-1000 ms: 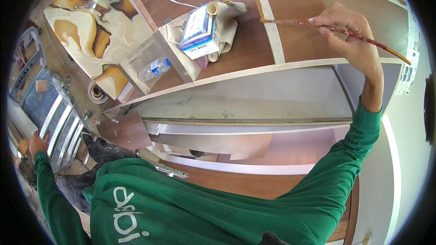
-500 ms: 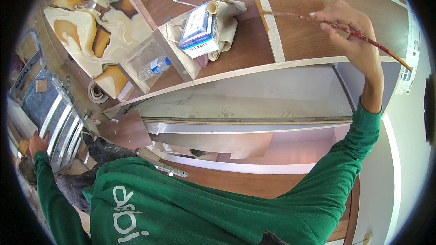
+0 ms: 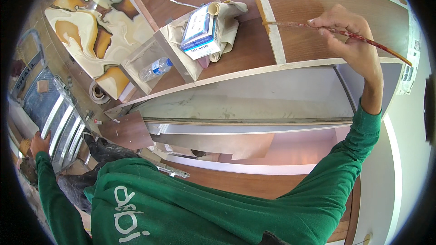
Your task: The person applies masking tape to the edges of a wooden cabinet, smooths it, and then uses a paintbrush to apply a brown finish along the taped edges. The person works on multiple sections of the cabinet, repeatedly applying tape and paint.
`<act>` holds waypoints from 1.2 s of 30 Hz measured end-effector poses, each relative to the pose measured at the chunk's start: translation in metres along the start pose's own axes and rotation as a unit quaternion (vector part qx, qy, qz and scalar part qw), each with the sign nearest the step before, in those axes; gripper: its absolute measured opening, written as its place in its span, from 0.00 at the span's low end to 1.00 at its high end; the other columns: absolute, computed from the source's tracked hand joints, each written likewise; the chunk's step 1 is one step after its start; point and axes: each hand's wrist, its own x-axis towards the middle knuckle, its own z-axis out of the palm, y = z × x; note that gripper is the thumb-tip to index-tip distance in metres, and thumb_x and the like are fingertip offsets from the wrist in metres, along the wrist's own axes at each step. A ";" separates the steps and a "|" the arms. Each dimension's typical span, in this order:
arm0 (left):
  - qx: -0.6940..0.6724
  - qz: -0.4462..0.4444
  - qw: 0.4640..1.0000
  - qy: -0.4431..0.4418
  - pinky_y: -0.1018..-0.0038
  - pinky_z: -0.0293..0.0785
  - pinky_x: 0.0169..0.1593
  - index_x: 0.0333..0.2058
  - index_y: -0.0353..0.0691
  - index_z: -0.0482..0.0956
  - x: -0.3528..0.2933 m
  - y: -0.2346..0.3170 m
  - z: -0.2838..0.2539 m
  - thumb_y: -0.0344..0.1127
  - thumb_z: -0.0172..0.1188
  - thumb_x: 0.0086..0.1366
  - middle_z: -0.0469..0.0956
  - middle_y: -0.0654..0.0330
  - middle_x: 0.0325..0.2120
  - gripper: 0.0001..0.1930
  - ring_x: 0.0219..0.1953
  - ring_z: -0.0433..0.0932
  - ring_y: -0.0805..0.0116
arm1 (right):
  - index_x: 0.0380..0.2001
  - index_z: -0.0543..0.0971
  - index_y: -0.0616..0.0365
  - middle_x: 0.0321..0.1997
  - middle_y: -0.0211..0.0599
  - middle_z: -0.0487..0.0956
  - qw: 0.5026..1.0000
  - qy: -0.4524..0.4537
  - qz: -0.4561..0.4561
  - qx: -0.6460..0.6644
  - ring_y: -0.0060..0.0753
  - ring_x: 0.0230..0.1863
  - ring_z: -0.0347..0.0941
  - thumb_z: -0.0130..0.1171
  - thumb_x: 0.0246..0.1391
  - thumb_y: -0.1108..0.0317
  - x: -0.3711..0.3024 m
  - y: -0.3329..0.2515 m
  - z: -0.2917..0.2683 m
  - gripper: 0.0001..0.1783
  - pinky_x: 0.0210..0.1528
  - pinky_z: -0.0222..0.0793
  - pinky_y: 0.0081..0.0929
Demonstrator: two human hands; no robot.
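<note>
My right hand [image 3: 349,36] grips a long thin paintbrush [image 3: 381,47] with a reddish handle. Its tip reaches left to the pale taped edge [image 3: 274,41] of a brown wood panel [image 3: 318,13] at the upper right. My right arm in a green sleeve stretches up from the lower edge. My left hand [image 3: 39,142] rests far down at the left edge on a metal ladder rail [image 3: 56,124]; whether its fingers close around the rail is unclear.
On the brown shelf top lie a blue and white box [image 3: 200,31] on a folded cloth [image 3: 229,16], a clear plastic bottle [image 3: 154,69] and a marbled cream and ochre panel [image 3: 91,22]. A tape roll [image 3: 96,93] sits below it.
My right hand has shifted the brush slightly, its tip staying near the taped edge. The left hand has stayed on the rail.
</note>
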 end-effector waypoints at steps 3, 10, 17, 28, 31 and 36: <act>0.004 0.000 1.000 0.010 0.52 0.79 0.50 0.48 0.34 0.82 -0.005 0.007 -0.009 0.66 0.63 0.62 0.84 0.41 0.40 0.36 0.45 0.83 0.41 | 0.39 0.87 0.63 0.36 0.36 0.84 1.000 0.002 0.001 -0.009 0.26 0.38 0.78 0.61 0.52 0.79 0.001 -0.002 -0.002 0.11 0.43 0.75 0.24; -0.002 0.003 1.000 -0.004 0.51 0.79 0.50 0.47 0.34 0.82 -0.002 0.003 -0.005 0.65 0.63 0.61 0.84 0.40 0.40 0.35 0.45 0.83 0.40 | 0.43 0.87 0.62 0.41 0.33 0.86 0.998 0.059 -0.023 -0.024 0.25 0.41 0.79 0.63 0.58 0.76 0.016 0.004 -0.004 0.10 0.46 0.74 0.24; -0.012 0.012 0.999 0.027 0.51 0.79 0.49 0.45 0.34 0.82 0.002 -0.006 0.011 0.64 0.64 0.61 0.84 0.41 0.38 0.33 0.44 0.83 0.39 | 0.47 0.87 0.59 0.45 0.34 0.86 0.993 0.066 -0.065 -0.079 0.24 0.43 0.78 0.62 0.62 0.75 0.024 0.012 -0.010 0.12 0.46 0.73 0.21; -0.005 0.006 1.000 0.020 0.52 0.79 0.50 0.46 0.35 0.83 -0.005 0.001 -0.002 0.65 0.65 0.60 0.84 0.42 0.40 0.34 0.44 0.84 0.42 | 0.46 0.87 0.60 0.44 0.34 0.86 0.989 0.142 -0.009 -0.043 0.25 0.44 0.80 0.62 0.61 0.75 0.009 0.008 -0.004 0.11 0.49 0.73 0.22; -0.002 0.001 1.000 0.002 0.52 0.79 0.50 0.46 0.36 0.83 -0.007 0.010 -0.015 0.65 0.65 0.60 0.85 0.43 0.40 0.34 0.45 0.84 0.42 | 0.46 0.87 0.59 0.45 0.34 0.86 0.985 0.165 0.012 -0.041 0.25 0.46 0.80 0.62 0.61 0.75 -0.002 0.013 -0.012 0.12 0.50 0.73 0.23; 0.006 -0.003 1.000 0.005 0.52 0.79 0.49 0.46 0.36 0.83 -0.009 0.013 -0.017 0.65 0.65 0.60 0.84 0.42 0.40 0.34 0.44 0.84 0.42 | 0.47 0.87 0.59 0.45 0.34 0.86 0.978 0.199 0.025 -0.054 0.25 0.46 0.79 0.61 0.62 0.75 -0.024 0.024 -0.028 0.12 0.52 0.73 0.25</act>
